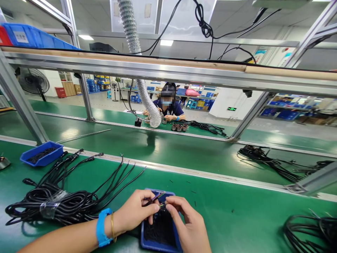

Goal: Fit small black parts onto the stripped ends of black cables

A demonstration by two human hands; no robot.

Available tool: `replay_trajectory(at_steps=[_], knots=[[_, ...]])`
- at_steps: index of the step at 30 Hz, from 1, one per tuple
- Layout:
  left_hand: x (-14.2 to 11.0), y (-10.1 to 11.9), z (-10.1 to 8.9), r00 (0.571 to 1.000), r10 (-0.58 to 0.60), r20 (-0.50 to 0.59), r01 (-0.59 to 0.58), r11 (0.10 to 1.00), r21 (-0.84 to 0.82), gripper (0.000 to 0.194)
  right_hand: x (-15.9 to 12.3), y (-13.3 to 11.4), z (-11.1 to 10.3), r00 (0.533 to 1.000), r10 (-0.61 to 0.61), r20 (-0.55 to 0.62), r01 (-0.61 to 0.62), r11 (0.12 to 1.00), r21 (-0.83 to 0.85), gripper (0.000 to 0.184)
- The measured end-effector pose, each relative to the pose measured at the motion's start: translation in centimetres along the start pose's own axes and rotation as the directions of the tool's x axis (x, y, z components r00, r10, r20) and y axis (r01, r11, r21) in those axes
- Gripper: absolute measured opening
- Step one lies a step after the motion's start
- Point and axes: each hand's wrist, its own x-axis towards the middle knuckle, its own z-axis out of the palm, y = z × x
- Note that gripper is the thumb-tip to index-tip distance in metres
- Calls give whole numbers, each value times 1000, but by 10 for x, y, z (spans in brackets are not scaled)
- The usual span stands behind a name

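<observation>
My left hand (133, 212) is closed in a pinch around the end of a black cable, where thin coloured wires (161, 194) stick out between the fingertips. My right hand (188, 223) is closed too, its thumb and forefinger pinching at the wire tips; whatever small piece it grips is hard to make out. Both hands are above a blue bin (142, 236) that holds many small black pieces. To the left lies a coiled bundle of black cables (59, 200), wrapped with clear tape, its stripped ends pointing toward the back of the green bench (226, 207).
A second blue bin (48, 160) with black pieces stands at left. More black cables lie at front right (313, 228) and back right (260, 156). A metal frame (168, 73) crosses ahead, with a flexible silver duct (144, 95). A co-worker (170, 105) sits opposite.
</observation>
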Motion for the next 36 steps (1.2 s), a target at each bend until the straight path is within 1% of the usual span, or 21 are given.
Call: replay_trajectory(at_steps=[6, 13, 20, 23, 26, 28, 31, 36], knots=[[1, 2, 0, 1000, -5, 6, 5, 1000, 5, 19, 0, -1, -1, 1000, -25, -15, 25, 1000, -16, 12], [2, 1, -2, 1000, 10, 7, -10, 1000, 12, 18, 1, -3, 1, 995, -95, -4, 95, 995, -41, 10], [0, -1, -1, 1000, 2, 2, -2, 1000, 12, 18, 2, 1, -4, 998, -67, 3, 67, 996, -58, 7], [0, 0, 0, 1000, 0, 4, 0, 1000, 13, 20, 2, -1, -5, 996, -84, 20, 85, 994, -63, 7], [0, -1, -1, 1000, -5, 1, 5, 1000, 19, 20, 2, -3, -4, 991, -129, 20, 131, 988, -81, 8], [1, -2, -1, 1000, -16, -5, 16, 1000, 7, 20, 3, -3, -4, 979, -200, 33, 202, 973, -108, 12], [2, -4, -2, 999, -32, -9, 32, 999, -30, 23, 4, -2, -4, 946, -317, 71, 325, 935, -143, 19], [1, -4, -3, 999, -50, 10, 50, 998, -26, 26, 3, 1, -3, 939, -334, 79, 343, 921, -185, 20]])
